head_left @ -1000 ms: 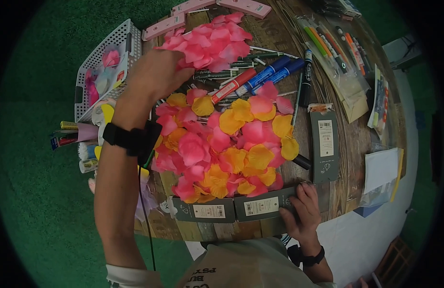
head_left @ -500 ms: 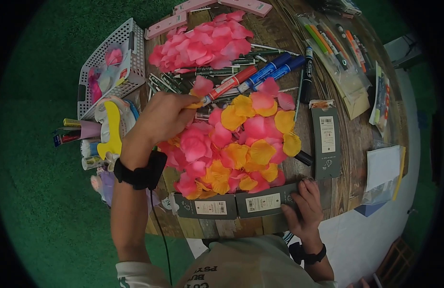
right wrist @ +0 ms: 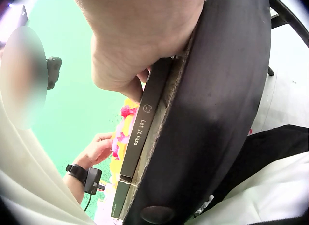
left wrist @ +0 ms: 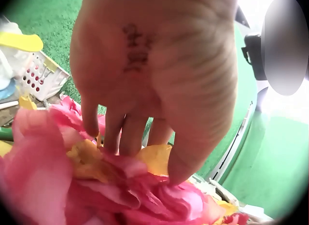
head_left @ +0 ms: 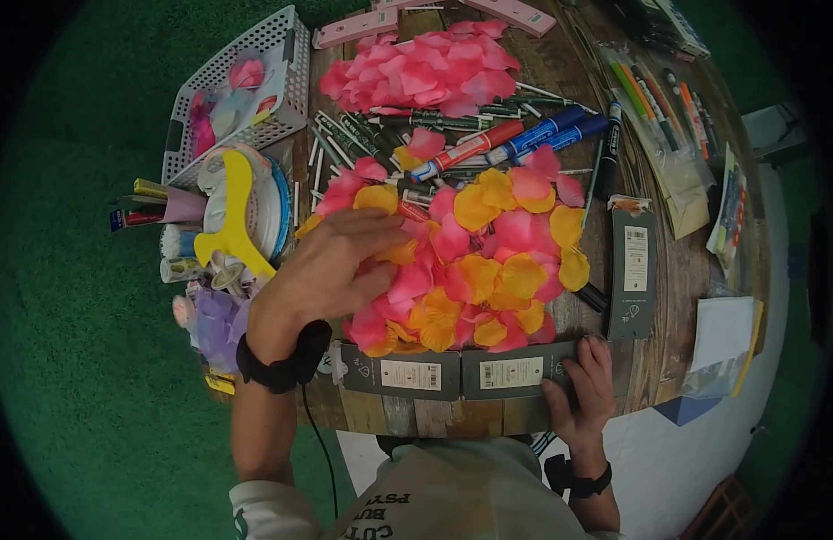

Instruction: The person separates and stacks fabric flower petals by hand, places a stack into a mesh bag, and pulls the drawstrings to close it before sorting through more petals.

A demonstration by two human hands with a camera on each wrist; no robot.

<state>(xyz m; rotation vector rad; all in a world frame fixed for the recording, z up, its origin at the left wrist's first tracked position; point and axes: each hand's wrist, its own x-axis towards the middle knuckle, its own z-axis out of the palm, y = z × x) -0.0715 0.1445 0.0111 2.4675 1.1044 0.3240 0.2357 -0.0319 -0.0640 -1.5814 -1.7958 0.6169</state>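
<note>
My left hand [head_left: 344, 265] lies palm down over the left side of the mixed pink and yellow petals [head_left: 488, 234]. In the left wrist view, the fingers of this hand [left wrist: 154, 85] point down among pink petals [left wrist: 130, 191], the thumb apart from them; a yellow petal [left wrist: 157, 157] shows between. Whether any petal is pinched is hidden. My right hand [head_left: 583, 391] rests on the right end of a dark box [head_left: 516, 372] at the table's front edge. In the right wrist view, the right hand [right wrist: 145, 46] touches this box [right wrist: 145, 121], its fingers bent over the top.
Beyond the mixed petals lie thick markers [head_left: 470, 148], green pens [head_left: 344, 135] and a pink petal heap [head_left: 425, 72]. Other dark boxes stand front left [head_left: 403, 373] and right [head_left: 631, 270]. A white basket [head_left: 295, 72] and yellow piece [head_left: 236, 207] are left, bagged pens [head_left: 660, 108] right.
My left hand has moved back from the pink heap, past the markers, to the mixed petals. A yellow petal now shows beside the markers. My right hand stays on the box; the head view has shifted.
</note>
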